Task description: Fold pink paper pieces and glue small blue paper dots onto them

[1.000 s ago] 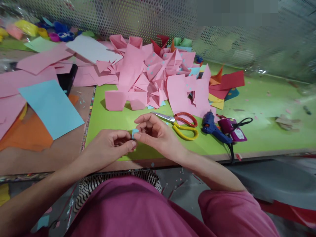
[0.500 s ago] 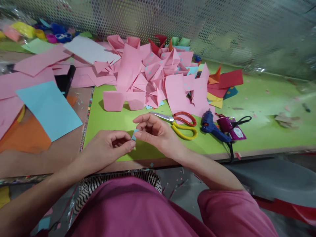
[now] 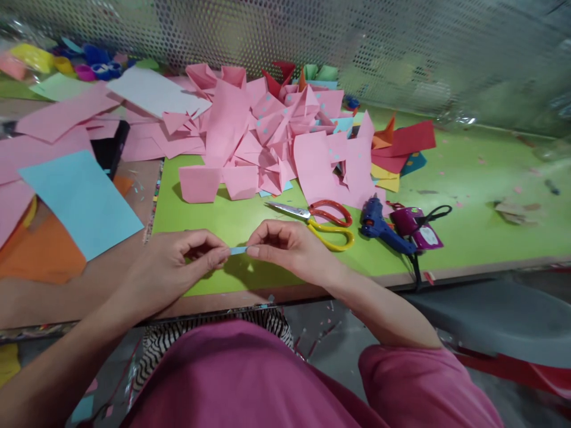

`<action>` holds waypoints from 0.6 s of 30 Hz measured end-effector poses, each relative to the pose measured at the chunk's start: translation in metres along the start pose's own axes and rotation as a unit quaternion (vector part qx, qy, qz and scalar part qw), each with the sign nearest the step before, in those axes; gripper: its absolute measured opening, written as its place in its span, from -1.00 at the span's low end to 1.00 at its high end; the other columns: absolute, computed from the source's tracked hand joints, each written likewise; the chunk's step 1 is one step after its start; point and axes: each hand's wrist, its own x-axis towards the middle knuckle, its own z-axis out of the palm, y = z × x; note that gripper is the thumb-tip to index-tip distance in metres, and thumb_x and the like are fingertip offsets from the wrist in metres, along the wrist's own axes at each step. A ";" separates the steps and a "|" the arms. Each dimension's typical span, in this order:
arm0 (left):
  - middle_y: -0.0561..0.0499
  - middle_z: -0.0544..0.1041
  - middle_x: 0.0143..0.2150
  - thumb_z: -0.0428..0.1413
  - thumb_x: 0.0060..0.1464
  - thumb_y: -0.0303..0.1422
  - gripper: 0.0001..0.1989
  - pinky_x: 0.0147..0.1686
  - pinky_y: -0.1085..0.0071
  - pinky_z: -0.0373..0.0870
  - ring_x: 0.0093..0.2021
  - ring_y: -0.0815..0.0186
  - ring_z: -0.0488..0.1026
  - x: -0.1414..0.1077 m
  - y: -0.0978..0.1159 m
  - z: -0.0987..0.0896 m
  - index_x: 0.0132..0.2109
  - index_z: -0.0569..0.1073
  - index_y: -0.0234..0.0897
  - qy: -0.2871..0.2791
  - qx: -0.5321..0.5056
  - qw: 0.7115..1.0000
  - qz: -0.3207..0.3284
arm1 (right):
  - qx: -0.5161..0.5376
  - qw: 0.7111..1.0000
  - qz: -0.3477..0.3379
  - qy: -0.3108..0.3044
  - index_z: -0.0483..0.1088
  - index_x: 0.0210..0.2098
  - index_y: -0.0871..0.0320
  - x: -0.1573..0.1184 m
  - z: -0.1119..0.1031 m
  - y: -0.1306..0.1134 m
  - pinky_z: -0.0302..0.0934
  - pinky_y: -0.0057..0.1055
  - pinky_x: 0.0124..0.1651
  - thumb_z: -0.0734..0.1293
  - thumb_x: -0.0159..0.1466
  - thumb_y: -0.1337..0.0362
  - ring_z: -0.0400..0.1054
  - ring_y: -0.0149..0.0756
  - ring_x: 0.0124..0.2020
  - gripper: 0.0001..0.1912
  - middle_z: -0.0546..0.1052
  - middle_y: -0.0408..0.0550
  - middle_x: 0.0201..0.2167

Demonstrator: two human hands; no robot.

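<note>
In the lower middle of the frame, a narrow light-blue paper strip (image 3: 238,250) is held between the two hands. It lies almost level, running from left to right, and only its middle part is visible; both ends go under the fingers. The left hand (image 3: 176,267) pinches the left end between the thumb and the bent index finger. The right hand (image 3: 297,249) pinches the right end in the same manner, with its thumb at the near side and its other fingers curled. Between the two pairs of fingertips there is a short gap, which the strip crosses, above the green surface (image 3: 200,217).

Just beyond the right hand, right of the centre, lie the scissors (image 3: 307,213), with one red and one yellow handle. Farther to the right is a blue glue gun (image 3: 384,229). In the middle of the upper half, pink paper pieces (image 3: 229,122) make a pile.
</note>
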 end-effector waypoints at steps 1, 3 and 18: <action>0.08 0.65 -0.36 0.13 0.22 0.03 -0.62 -0.42 0.52 0.39 -0.38 0.38 0.53 0.000 -0.002 0.000 -0.27 0.60 -0.17 -0.011 -0.017 1.000 -0.008 | 0.004 1.000 0.006 0.004 0.48 -0.35 0.17 0.000 0.000 0.001 0.11 -0.49 -0.40 0.53 0.17 0.09 0.26 -0.50 -0.48 -0.71 0.46 -0.25 -0.50; 0.05 0.65 -0.35 0.14 0.21 0.04 -0.61 -0.38 0.51 0.44 -0.35 0.36 0.56 0.001 -0.004 0.000 -0.26 0.59 -0.19 -0.018 -0.062 0.998 -0.028 | 0.019 1.000 0.016 0.015 0.48 -0.36 0.18 -0.001 0.001 0.002 0.11 -0.50 -0.42 0.55 0.14 0.08 0.27 -0.50 -0.48 -0.69 0.49 -0.23 -0.50; 0.11 0.53 -0.56 0.37 -0.12 -0.21 -0.75 -0.54 0.60 0.36 -0.56 0.47 0.43 0.004 0.018 -0.002 -0.42 0.50 -0.24 -0.055 -0.311 0.940 -0.130 | -0.176 0.965 -0.182 0.067 0.49 -0.22 0.16 -0.011 0.001 -0.003 0.22 -0.52 -0.42 0.41 0.34 0.25 0.34 -0.50 -0.44 -0.90 0.52 -0.18 -0.38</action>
